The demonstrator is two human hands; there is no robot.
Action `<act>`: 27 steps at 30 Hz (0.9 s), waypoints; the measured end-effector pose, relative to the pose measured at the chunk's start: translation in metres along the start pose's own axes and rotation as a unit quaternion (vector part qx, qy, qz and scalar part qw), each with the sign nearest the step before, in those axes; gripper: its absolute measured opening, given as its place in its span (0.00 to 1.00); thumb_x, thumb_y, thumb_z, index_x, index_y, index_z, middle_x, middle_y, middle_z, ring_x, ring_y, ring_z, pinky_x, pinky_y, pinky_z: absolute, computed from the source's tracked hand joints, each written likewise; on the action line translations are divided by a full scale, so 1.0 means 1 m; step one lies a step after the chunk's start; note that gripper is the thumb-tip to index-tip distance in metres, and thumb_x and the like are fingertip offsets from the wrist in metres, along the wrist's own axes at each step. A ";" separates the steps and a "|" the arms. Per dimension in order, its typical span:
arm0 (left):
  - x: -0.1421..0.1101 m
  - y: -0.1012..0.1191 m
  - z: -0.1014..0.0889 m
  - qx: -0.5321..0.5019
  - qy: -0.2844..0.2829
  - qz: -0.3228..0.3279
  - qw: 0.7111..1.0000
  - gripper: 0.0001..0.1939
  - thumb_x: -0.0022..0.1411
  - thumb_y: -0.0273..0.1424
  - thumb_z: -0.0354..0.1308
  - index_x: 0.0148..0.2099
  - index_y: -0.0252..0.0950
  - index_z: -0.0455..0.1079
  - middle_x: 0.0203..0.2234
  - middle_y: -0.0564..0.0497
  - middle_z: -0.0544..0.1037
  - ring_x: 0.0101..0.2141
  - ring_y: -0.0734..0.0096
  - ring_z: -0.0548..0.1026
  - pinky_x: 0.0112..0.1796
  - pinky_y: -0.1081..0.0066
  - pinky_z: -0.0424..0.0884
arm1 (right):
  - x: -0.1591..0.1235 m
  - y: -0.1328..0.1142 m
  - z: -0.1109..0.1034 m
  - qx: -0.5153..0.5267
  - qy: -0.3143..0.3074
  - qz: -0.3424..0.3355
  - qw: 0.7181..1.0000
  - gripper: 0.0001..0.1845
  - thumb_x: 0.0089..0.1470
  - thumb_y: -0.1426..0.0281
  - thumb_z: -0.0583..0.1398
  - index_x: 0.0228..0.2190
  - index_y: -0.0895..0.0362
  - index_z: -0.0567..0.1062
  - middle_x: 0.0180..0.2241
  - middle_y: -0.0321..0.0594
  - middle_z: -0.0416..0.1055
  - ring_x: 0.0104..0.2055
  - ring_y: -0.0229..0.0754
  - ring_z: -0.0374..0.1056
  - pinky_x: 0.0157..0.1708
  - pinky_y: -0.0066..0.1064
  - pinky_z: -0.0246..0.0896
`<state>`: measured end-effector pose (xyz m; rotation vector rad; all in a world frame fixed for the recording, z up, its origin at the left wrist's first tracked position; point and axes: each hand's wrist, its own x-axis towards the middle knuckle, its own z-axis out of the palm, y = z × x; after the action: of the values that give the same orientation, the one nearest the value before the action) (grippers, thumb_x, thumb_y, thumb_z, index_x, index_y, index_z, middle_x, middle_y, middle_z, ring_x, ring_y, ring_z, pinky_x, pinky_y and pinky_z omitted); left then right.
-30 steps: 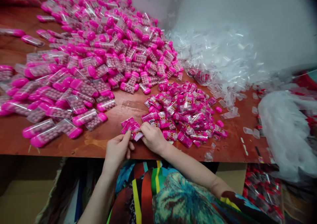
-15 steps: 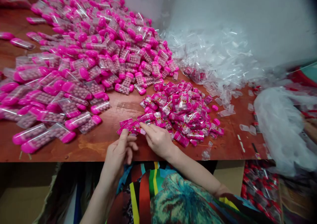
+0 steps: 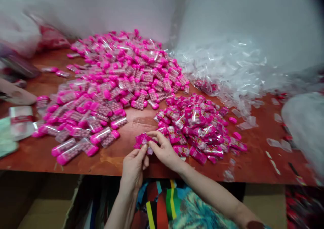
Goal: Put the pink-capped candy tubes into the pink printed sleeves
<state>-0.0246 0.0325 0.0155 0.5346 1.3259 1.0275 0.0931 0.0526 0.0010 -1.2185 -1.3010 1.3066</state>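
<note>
Several flat pink printed wrappers (image 3: pixel 141 139) are held up just above the table's front part, fanned out. My right hand (image 3: pixel 164 150) pinches them from the right between thumb and fingers. From below left, the thumb and fingers of my left hand (image 3: pixel 135 163) close at their lower edge, by a small pale piece. Just right of my hands lies a heap of shiny pink wrapped packs (image 3: pixel 196 129). Behind and to the left spreads a larger pile of clear tubes with pink caps (image 3: pixel 121 83), filled with small pink balls.
Clear plastic pieces (image 3: pixel 227 77) are heaped at the back right against the wall. A whitish plastic bag (image 3: pixel 303 124) bulges at the right edge. Pale cloth (image 3: pixel 7 137) and a small clear pack (image 3: pixel 21 122) lie far left. The reddish table (image 3: pixel 101 166) ends close to my body.
My left hand has moved in to the wrappers, which my right hand was holding alone. They are raised and spread more. The view has swung left and up.
</note>
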 end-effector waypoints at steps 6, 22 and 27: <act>0.007 0.016 -0.015 -0.037 0.039 0.025 0.998 0.22 0.48 0.45 0.69 0.20 0.34 0.67 0.10 0.56 0.64 0.15 0.80 0.57 0.19 0.75 0.49 | 0.019 -0.004 0.023 -0.112 -0.008 -0.090 0.990 0.12 0.62 0.73 0.53 0.46 0.55 0.71 0.35 0.38 0.75 0.36 0.40 0.71 0.39 0.32 0.65; 0.009 0.035 -0.077 -0.223 0.185 0.005 0.957 0.16 0.45 0.26 0.73 0.25 0.36 0.66 0.14 0.60 0.66 0.16 0.82 0.62 0.16 0.79 0.58 | 0.127 -0.005 0.080 -0.485 -0.143 -0.171 0.846 0.13 0.63 0.74 0.53 0.47 0.61 0.72 0.51 0.55 0.67 0.55 0.54 0.59 0.54 0.49 0.56; 0.014 0.034 -0.072 -0.261 0.172 -0.036 0.949 0.11 0.53 0.24 0.68 0.28 0.35 0.67 0.17 0.59 0.70 0.15 0.85 0.60 0.15 0.80 0.57 | 0.117 -0.004 0.066 -0.484 -0.150 -0.128 0.853 0.14 0.59 0.68 0.60 0.46 0.61 0.70 0.49 0.52 0.68 0.52 0.51 0.63 0.51 0.43 0.59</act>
<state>-0.1045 0.0447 0.0203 -0.0988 1.2879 1.3918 0.0148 0.1613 -0.0030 -1.4243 -2.4200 0.6154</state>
